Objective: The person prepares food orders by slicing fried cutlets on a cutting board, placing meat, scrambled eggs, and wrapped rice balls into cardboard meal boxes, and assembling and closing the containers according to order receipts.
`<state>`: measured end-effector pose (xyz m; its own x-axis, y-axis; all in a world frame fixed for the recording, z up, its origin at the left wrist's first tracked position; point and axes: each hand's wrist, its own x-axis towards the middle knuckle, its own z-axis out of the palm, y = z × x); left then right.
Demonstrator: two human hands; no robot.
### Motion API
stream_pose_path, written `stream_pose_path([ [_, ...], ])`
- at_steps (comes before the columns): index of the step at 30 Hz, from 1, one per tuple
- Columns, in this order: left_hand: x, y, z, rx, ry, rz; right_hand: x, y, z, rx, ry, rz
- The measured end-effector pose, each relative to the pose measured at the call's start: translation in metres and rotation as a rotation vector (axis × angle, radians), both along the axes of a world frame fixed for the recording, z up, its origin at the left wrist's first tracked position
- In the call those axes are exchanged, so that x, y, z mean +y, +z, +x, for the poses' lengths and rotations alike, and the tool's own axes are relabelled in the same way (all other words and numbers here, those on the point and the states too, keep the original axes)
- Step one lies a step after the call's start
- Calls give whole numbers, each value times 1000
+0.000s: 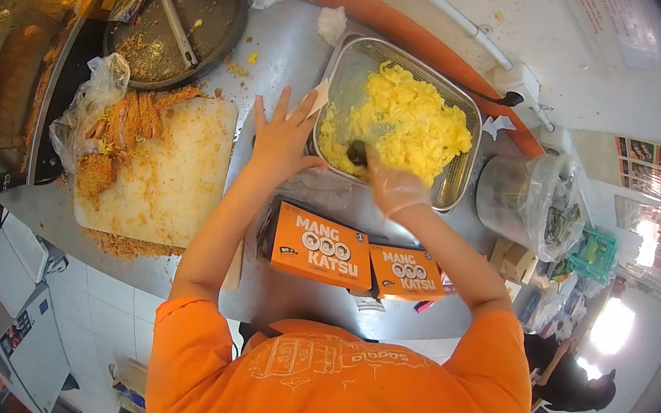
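Observation:
A metal tray with mesh sides [353,85] holds a heap of yellow scrambled egg [416,118]. My left hand [283,139] is spread flat at the tray's left side, fingers apart, with a piece of white paper [321,100] by its fingertips. In a clear plastic glove, my right hand [395,186] reaches over the tray's near edge. It is closed around a small dark utensil [358,153] held down in the egg; motion blurs the fingers, and the utensil's exact kind cannot be made out.
Two orange boxes [323,247] stand nearest me. On the left, a crumb-covered cutting board [178,171] carries sliced breaded cutlet [131,120]. Behind it lies a round dark pan [219,7] with a spatula [174,18]. A clear plastic tub [505,195] stands right of the tray.

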<state>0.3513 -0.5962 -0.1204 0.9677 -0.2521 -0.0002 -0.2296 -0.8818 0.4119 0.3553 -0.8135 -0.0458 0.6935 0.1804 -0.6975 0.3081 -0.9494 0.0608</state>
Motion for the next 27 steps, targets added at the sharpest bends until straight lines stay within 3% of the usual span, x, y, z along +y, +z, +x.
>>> stream_pose_path([
  [3, -1, -3, -1, -19, -1, 8, 15, 3, -6, 54, -139, 195],
  [7, -3, -9, -3, -28, 7, 37, 32, -41, 7, -69, -244, 392],
  [9, -3, -12, -5, -46, 8, 33, -5, -110, 7, -133, -202, 834],
  [11, -3, -9, -5, -48, 13, 21, -15, -107, 12, 43, -521, 1074],
  [13, -2, 1, -6, -30, 7, 12, -4, -42, 13, 471, -1221, 1038],
  [16, 3, 28, -17, -113, 29, -63, -26, -57, 18, 689, -1368, 1135],
  [19, 20, 79, -53, 16, -103, -281, -37, -44, 15, 633, -1347, 1264],
  [22, 24, 99, -99, 206, -453, -242, -52, -12, 1, 539, -1301, 1338],
  [25, 17, 67, -125, 75, -533, -156, -68, 25, -35, 495, -1208, 1391],
  [27, 12, 67, -120, 192, -434, -351, -62, 71, -79, 417, -1235, 1386],
])
